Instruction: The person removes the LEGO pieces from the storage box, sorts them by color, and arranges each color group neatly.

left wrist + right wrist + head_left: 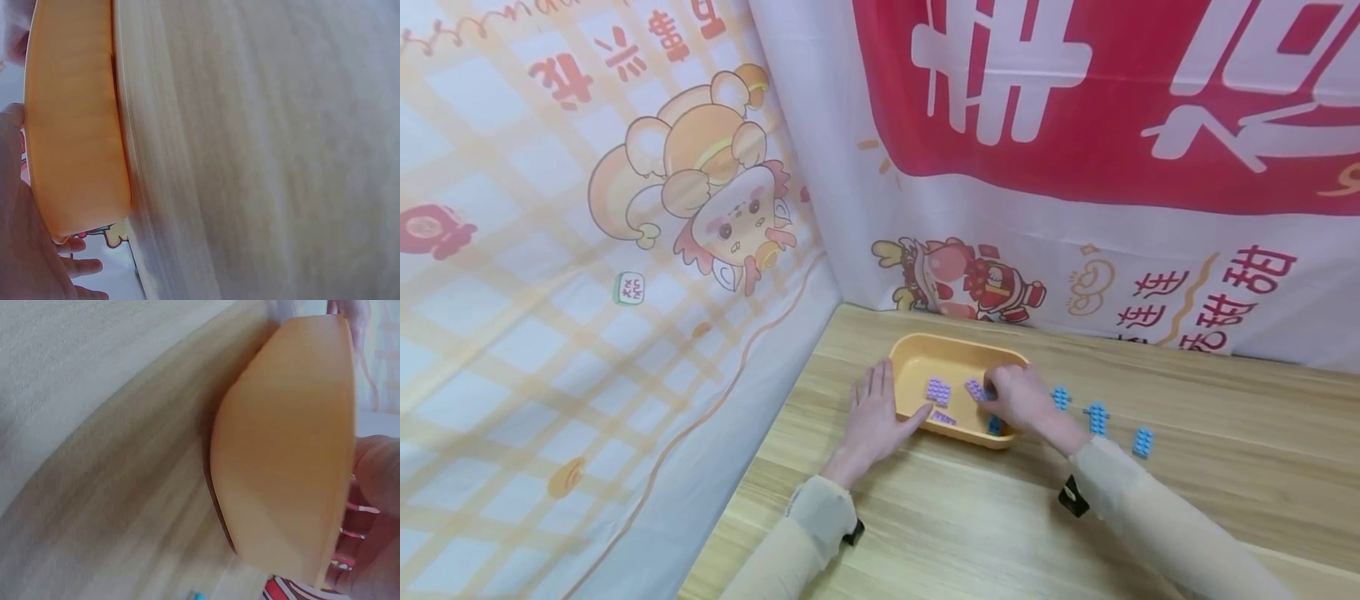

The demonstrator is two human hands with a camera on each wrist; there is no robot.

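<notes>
A shallow yellow-orange plastic tray (955,358) stands on the wooden table with several studded toy bricks in it. A purple brick (937,392) lies near its middle, and another purple brick (944,418) is by the front wall. My left hand (876,421) rests against the tray's left end with straight fingers, the thumb over the front rim. My right hand (1021,398) reaches inside the right end, fingers curled at a small blue brick (988,396) beside a purple brick (975,388); the fingertips are partly hidden. Under that hand sits another blue brick (996,425).
Right of the tray, a blue brick (1061,398), a longer blue brick piece (1097,418) and a blue brick (1142,442) lie spaced apart on the table (970,525). Printed cloth (820,167) hangs behind and to the left.
</notes>
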